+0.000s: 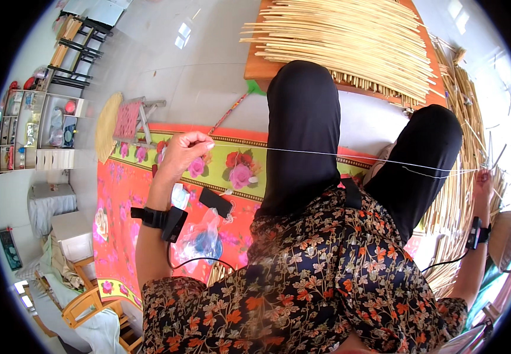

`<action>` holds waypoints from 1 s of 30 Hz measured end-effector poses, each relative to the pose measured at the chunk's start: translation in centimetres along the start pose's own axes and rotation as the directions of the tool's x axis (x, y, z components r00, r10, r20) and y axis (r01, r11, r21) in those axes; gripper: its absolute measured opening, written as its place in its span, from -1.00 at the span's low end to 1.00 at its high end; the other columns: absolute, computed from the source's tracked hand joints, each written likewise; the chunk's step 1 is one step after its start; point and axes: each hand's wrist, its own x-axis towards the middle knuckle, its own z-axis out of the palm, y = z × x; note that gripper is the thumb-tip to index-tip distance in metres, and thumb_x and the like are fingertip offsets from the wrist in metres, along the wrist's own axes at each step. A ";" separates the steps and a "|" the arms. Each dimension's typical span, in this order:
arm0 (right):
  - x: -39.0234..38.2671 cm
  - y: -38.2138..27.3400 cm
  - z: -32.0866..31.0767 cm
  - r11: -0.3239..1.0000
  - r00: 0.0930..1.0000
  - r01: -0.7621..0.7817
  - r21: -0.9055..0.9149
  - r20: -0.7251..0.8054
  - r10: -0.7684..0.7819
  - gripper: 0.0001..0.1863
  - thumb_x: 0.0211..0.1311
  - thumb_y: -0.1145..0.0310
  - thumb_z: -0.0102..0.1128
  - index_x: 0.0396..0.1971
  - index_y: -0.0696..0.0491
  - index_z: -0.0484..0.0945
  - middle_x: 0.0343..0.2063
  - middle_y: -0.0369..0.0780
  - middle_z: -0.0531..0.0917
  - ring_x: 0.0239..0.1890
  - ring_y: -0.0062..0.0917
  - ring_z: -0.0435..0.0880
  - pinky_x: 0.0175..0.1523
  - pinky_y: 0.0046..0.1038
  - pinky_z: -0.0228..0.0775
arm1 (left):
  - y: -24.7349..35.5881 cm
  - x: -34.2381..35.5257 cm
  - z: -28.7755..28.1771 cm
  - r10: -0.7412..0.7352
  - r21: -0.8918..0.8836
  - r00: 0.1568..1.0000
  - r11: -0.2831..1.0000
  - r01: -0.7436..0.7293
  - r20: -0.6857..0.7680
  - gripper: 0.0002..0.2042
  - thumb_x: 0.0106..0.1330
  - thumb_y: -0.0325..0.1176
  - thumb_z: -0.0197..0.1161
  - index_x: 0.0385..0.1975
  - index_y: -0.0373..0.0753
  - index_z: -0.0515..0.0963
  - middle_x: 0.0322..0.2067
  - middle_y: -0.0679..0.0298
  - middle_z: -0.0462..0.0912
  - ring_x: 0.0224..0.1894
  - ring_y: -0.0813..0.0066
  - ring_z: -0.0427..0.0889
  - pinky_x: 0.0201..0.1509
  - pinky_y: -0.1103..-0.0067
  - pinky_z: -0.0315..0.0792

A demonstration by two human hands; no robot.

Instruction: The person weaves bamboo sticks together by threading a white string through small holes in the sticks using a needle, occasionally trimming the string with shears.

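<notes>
Head view: the left hand (186, 154) pinches a white thread (302, 151) between thumb and fingertips. The thread runs taut over black trousers (304, 112) to the right hand (483, 184); its grip cannot be told. Pale sticks (350, 41) lie in front on an orange board (258, 70).

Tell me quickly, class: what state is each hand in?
Left hand: closed, pinching white thread.
Right hand: appears closed on the same thread; finger detail unclear.

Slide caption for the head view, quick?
Left hand and right hand hold white thread stretched across black trousers.
</notes>
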 end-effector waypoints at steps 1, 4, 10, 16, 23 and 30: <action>0.1 -0.6 -0.5 1.000 1.000 0.010 -0.010 -0.012 -0.010 -0.86 0.44 0.45 0.07 -0.33 0.19 0.52 -0.50 -0.22 0.60 -0.44 -0.52 0.60 -0.24 -0.55 0.58 | 0.1 -0.1 0.1 -0.017 -0.001 1.000 1.000 0.017 0.005 -0.90 0.34 -0.44 0.29 -0.30 -0.35 0.65 -0.46 0.45 0.63 -0.43 0.79 0.52 -0.34 0.71 0.43; 0.6 -1.8 -1.4 0.999 0.999 0.026 -0.034 -0.031 -0.027 -0.87 0.43 0.46 0.08 -0.33 0.19 0.52 -0.49 -0.22 0.60 -0.43 -0.52 0.60 -0.23 -0.54 0.58 | 0.3 -0.8 -0.1 -0.037 0.027 0.999 0.999 0.037 -0.020 -0.90 0.33 -0.44 0.30 -0.31 -0.34 0.66 -0.46 0.46 0.62 -0.42 0.79 0.51 -0.33 0.72 0.41; 2.1 -3.0 -2.4 0.997 0.998 0.039 -0.062 -0.043 -0.041 -0.89 0.41 0.47 0.08 -0.33 0.18 0.53 -0.47 -0.22 0.61 -0.42 -0.51 0.60 -0.23 -0.53 0.58 | -1.4 -3.1 -4.7 -0.082 0.064 0.979 0.993 0.096 -0.187 -0.91 0.33 -0.42 0.30 -0.32 -0.29 0.68 -0.48 0.49 0.58 -0.47 0.77 0.42 -0.42 0.72 0.28; 3.3 -3.2 -2.8 0.996 0.998 0.046 -0.078 -0.046 -0.049 -0.90 0.39 0.49 0.09 -0.33 0.17 0.53 -0.46 -0.23 0.61 -0.41 -0.51 0.60 -0.23 -0.52 0.57 | -2.0 -5.2 -8.6 -0.157 0.081 0.934 0.978 0.193 -0.321 -0.88 0.32 -0.40 0.30 -0.28 -0.32 0.67 -0.39 0.44 0.64 -0.34 0.75 0.50 -0.23 0.69 0.38; 4.4 -2.9 -3.8 0.996 0.998 0.028 -0.084 -0.048 -0.033 -0.93 0.37 0.50 0.10 -0.32 0.16 0.54 -0.44 -0.23 0.61 -0.40 -0.50 0.60 -0.23 -0.51 0.57 | -4.5 -7.0 -12.9 -0.042 0.243 0.888 0.955 0.170 -0.459 -0.85 0.31 -0.38 0.31 -0.28 -0.34 0.66 -0.45 0.46 0.60 -0.42 0.75 0.46 -0.32 0.68 0.36; 5.3 -0.7 -4.6 0.997 0.999 -0.011 -0.082 -0.039 0.008 -0.94 0.34 0.52 0.10 -0.32 0.15 0.54 -0.43 -0.23 0.61 -0.39 -0.50 0.60 -0.23 -0.49 0.56 | -8.7 -10.4 -17.5 0.004 0.331 0.775 0.906 0.265 -0.632 -0.85 0.26 -0.33 0.39 -0.41 -0.29 0.65 -0.59 0.58 0.40 -0.53 0.79 0.26 -0.48 0.68 0.15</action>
